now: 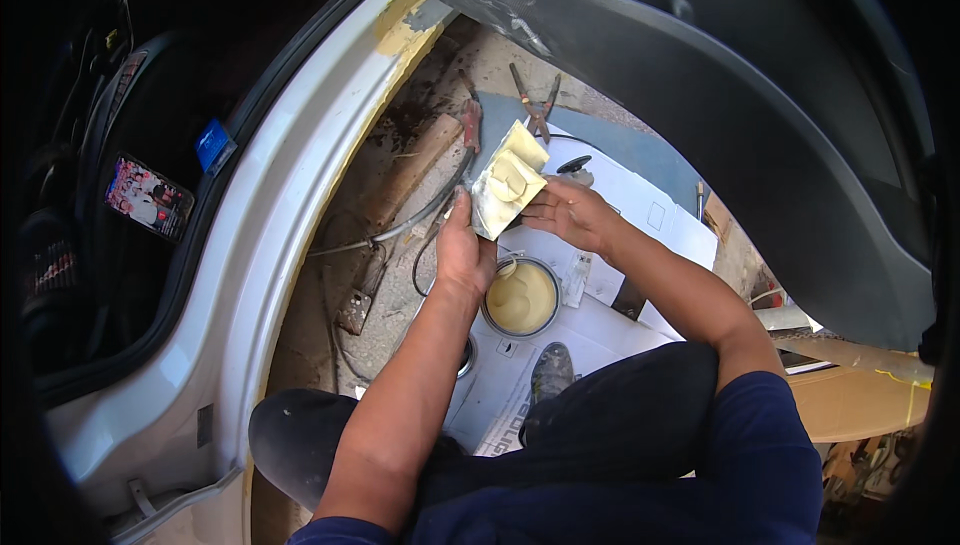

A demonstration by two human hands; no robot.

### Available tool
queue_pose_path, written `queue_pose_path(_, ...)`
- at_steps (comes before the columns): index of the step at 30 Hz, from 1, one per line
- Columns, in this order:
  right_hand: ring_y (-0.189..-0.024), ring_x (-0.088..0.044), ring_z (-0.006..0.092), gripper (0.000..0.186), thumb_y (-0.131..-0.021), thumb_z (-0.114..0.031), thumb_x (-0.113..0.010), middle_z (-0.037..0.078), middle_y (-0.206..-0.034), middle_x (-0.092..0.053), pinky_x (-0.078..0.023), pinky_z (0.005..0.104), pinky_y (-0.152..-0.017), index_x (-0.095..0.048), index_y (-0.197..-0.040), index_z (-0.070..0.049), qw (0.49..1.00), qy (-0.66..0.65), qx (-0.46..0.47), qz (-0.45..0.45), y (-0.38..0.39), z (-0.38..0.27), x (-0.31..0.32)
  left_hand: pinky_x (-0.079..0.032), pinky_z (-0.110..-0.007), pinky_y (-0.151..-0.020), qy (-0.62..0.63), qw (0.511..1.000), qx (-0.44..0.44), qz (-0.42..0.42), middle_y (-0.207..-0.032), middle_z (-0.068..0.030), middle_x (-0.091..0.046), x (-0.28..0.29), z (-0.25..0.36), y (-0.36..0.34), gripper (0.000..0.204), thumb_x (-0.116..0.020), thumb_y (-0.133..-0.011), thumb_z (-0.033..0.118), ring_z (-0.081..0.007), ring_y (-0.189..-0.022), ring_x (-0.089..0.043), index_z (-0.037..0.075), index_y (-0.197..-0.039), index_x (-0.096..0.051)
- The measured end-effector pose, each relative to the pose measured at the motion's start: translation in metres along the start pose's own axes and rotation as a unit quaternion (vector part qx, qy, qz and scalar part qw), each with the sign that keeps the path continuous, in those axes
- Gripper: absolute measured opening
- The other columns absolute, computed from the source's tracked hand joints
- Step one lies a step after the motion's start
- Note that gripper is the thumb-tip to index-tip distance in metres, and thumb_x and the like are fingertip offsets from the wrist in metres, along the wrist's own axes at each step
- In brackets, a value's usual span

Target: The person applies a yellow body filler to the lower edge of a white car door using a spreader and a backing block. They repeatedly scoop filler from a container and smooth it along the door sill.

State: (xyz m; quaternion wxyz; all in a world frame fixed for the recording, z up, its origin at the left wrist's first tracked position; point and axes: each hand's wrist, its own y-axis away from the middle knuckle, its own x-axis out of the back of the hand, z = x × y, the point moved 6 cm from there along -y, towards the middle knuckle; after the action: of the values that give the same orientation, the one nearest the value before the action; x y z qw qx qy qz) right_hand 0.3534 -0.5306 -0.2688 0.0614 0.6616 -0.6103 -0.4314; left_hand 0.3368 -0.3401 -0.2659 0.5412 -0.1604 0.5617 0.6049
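Note:
In the middle of the view I hold a small flat board (508, 185) smeared with pale cream paste, with a raised lump of paste on it. My left hand (466, 245) grips its lower left part, thumb along the edge. My right hand (572, 213) has its fingers at the board's right edge, partly hidden under it. Just below the board an open round tin (520, 300) of cream paste stands on white cardboard (660, 215). A black round object lies behind my right hand.
A white car door frame (190, 325) with cream filler runs along the left; a dark door panel (720, 125) hangs at the upper right. A long-handled cutting tool (535, 110), hoses, cables and a wooden plank (410, 170) lie beyond the board. My shoe and knees are below.

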Motion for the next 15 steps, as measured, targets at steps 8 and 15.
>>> queue_pose_path(8, -0.067, -0.078, 0.0273, 0.074, -0.092, -0.068, -0.075, 0.019, -0.073, -0.076, -0.064, 0.0405, -0.070, -0.079, -0.085, 0.006, 0.633, 0.742, -0.105, 0.196, 0.027, 0.020, 0.150, -0.054, -0.042, -0.106, 0.009, 1.000, -0.009, 0.007, -0.140, -0.0108, -0.071, 0.005, 0.016, -0.013, 0.047, -0.047, -0.119, 0.040, -0.0244, -0.124, -0.070, 0.003, -0.143, -0.061)
queue_pose_path(15, -0.107, -0.075, 0.0414, 0.072, -0.082, -0.055, -0.088, 0.028, -0.114, -0.076, -0.059, 0.0461, -0.093, -0.069, -0.116, 0.005, 0.668, 0.695, -0.058, 0.257, 0.041, 0.089, 0.164, -0.057, -0.052, -0.107, -0.003, 1.000, -0.017, 0.020, -0.146, -0.0153, -0.068, 0.020, 0.017, -0.023, 0.049, -0.041, -0.120, 0.038, -0.0313, -0.130, -0.068, 0.001, -0.149, -0.055)
